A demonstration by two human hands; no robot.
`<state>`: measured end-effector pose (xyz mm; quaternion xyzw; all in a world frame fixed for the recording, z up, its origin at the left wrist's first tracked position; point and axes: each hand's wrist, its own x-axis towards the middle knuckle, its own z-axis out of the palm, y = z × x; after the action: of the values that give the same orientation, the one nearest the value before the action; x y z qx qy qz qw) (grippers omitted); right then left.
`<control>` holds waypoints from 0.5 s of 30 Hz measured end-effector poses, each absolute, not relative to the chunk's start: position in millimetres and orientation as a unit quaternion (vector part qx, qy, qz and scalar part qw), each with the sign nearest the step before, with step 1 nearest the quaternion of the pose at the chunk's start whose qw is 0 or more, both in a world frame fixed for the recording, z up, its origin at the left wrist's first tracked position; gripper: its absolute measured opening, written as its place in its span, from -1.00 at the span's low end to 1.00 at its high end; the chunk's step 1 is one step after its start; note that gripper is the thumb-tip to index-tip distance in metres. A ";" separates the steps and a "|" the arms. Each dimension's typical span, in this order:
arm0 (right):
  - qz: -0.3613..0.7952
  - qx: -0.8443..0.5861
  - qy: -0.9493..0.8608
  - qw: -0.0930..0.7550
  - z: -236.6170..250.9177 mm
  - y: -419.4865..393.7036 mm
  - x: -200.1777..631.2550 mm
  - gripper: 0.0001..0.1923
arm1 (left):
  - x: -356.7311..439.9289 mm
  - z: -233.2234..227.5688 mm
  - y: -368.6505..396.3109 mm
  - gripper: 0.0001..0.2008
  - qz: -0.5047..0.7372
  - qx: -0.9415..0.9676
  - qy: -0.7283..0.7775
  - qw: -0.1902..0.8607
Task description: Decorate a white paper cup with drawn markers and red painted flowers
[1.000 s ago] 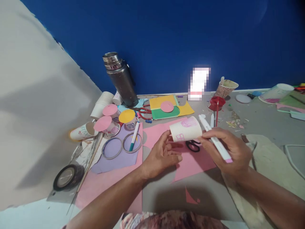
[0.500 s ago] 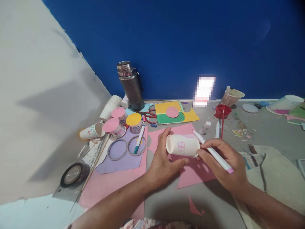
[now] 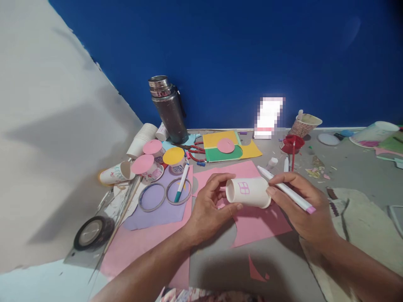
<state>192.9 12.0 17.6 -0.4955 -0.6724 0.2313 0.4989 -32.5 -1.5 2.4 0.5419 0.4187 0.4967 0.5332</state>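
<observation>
A white paper cup (image 3: 256, 193) lies sideways between my hands, with a small pink window shape drawn on its side. My left hand (image 3: 211, 205) holds it from the left, thumb below and fingers behind. In my right hand (image 3: 304, 203) is a white marker with a pink end (image 3: 291, 195), its tip pointing up and left, apart from the drawing. Fingertips of that hand touch the cup's right end. Under the cup is a cut sheet of pink paper (image 3: 252, 235).
Left are small decorated cups with paper discs (image 3: 174, 155), tape rings (image 3: 151, 197), a teal marker (image 3: 181, 184) and stacked cups (image 3: 141, 140). Behind stand a thermos (image 3: 170, 113) and red-handled scissors (image 3: 197, 149). A red container (image 3: 292, 144) is back right; a pale cloth (image 3: 362, 222) lies right.
The cup has shifted slightly right and turned, so its window drawing sits higher. My right hand and the marker have moved a little to the right with it. The view has shifted slightly.
</observation>
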 end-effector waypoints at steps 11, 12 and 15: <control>0.175 -0.408 -0.728 0.522 27.3 6.0 202.5 -0.88 | -31.5 0.4 -1.3 -0.50 0.483 0.608 0.468 0.422; 0.181 -0.412 -0.734 0.508 28.8 4.0 200.9 -0.91 | -31.8 -0.8 -1.2 -0.49 0.479 0.625 0.468 0.401; 0.181 -0.406 -0.746 0.496 32.3 1.5 197.5 -0.94 | -31.7 -4.6 -1.3 -0.48 0.471 0.670 0.461 0.342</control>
<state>197.5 1.5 32.3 -0.4061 -0.7457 0.1813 0.4961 -31.7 -1.3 -4.6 0.6696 0.4613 0.4708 0.3422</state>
